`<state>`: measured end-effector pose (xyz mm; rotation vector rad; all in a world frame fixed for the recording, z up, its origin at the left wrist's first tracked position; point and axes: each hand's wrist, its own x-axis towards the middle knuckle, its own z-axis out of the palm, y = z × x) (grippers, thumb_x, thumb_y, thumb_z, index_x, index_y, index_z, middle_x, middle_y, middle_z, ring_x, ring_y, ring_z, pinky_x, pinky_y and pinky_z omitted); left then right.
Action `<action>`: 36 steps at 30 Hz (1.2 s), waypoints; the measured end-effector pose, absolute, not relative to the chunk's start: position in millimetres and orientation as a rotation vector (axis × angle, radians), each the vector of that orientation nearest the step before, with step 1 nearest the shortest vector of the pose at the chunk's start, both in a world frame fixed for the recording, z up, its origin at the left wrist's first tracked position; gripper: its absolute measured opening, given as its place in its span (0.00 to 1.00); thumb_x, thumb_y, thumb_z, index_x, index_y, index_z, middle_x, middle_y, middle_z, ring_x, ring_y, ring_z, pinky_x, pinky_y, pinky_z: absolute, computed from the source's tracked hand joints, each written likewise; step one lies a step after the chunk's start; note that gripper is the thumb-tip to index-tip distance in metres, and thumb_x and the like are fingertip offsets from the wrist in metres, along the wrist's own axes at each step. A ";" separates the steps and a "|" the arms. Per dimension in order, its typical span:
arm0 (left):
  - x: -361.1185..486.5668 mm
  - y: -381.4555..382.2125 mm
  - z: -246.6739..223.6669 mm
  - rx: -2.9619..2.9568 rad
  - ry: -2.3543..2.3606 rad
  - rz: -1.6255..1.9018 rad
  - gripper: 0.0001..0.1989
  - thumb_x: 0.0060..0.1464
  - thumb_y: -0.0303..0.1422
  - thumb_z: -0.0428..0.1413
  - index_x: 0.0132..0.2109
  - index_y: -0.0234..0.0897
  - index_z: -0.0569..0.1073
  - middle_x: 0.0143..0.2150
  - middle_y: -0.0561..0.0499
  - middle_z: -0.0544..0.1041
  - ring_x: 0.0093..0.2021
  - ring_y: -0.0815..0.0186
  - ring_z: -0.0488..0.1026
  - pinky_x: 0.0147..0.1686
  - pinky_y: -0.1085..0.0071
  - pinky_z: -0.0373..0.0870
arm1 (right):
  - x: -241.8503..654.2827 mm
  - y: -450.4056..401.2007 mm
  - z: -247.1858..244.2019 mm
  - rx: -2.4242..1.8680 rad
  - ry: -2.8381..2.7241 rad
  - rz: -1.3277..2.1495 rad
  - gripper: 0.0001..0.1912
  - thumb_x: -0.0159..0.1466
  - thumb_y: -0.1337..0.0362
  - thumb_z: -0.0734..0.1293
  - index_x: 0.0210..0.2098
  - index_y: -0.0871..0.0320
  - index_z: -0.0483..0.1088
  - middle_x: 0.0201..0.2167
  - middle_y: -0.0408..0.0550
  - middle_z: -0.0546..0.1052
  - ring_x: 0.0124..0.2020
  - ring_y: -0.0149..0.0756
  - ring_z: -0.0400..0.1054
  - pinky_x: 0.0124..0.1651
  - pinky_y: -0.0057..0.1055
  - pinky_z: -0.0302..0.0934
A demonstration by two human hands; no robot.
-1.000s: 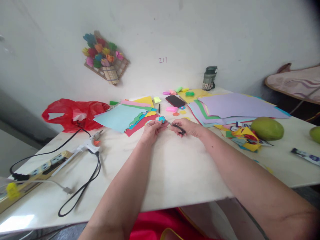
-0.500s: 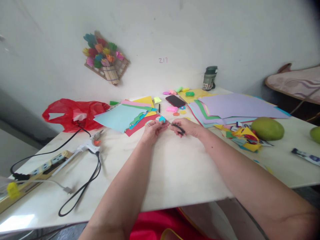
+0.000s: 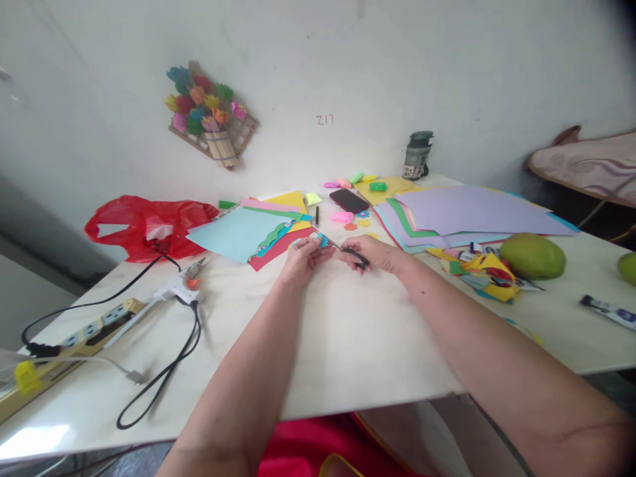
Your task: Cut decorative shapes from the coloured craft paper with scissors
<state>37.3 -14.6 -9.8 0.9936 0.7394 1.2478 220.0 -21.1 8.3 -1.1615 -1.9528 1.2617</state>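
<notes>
1. The small blue paper piece (image 3: 323, 240) is on the near side of the phone (image 3: 349, 200) and a little to its left, over the bench (image 3: 368, 344).
2. The left hand (image 3: 304, 258) has its grip closed on that piece, apparently pinching it between thumb and fingers.
3. The right hand (image 3: 370, 254) has its grip closed round the black handles of the scissors (image 3: 356, 255), nearer the person than the phone. The blades point left, beside the blue piece; whether they are parted is too small to tell.
4. The paper should be very light and soft, easy to crease or tear; a gentle pinch at its rim, clear of the blades, would suit it.
5. The scissors should be stiff and fairly light, with smooth handles; the handles are the place to hold, as the blades may be sharp.
6. Left of the phone lies a light blue sheet (image 3: 233, 235); right of it, a lilac sheet (image 3: 472, 212).
</notes>
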 end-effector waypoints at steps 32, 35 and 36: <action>36.4 -17.1 -10.1 1.029 0.718 1.263 0.10 0.38 0.32 0.63 0.27 0.31 0.71 0.26 0.48 0.75 0.28 0.67 0.74 0.34 0.70 0.70 | 216.8 -27.3 14.4 -1.186 -1.949 1.245 0.17 0.54 0.53 0.66 0.25 0.60 0.62 0.15 0.39 0.67 0.12 0.22 0.59 0.12 0.19 0.44; 36.2 -17.1 -10.4 1.023 0.709 1.267 0.10 0.38 0.31 0.63 0.27 0.31 0.71 0.26 0.49 0.75 0.28 0.67 0.73 0.34 0.70 0.70 | 217.3 -26.8 13.8 -1.175 -1.950 1.252 0.16 0.55 0.53 0.66 0.25 0.60 0.62 0.15 0.39 0.67 0.12 0.22 0.59 0.12 0.19 0.45; 36.2 -17.2 -10.5 1.023 0.706 1.268 0.10 0.38 0.31 0.63 0.27 0.31 0.71 0.26 0.49 0.75 0.28 0.67 0.73 0.34 0.70 0.70 | 217.5 -26.6 13.6 -1.172 -1.953 1.251 0.16 0.55 0.53 0.65 0.25 0.60 0.62 0.16 0.39 0.67 0.12 0.22 0.60 0.12 0.19 0.45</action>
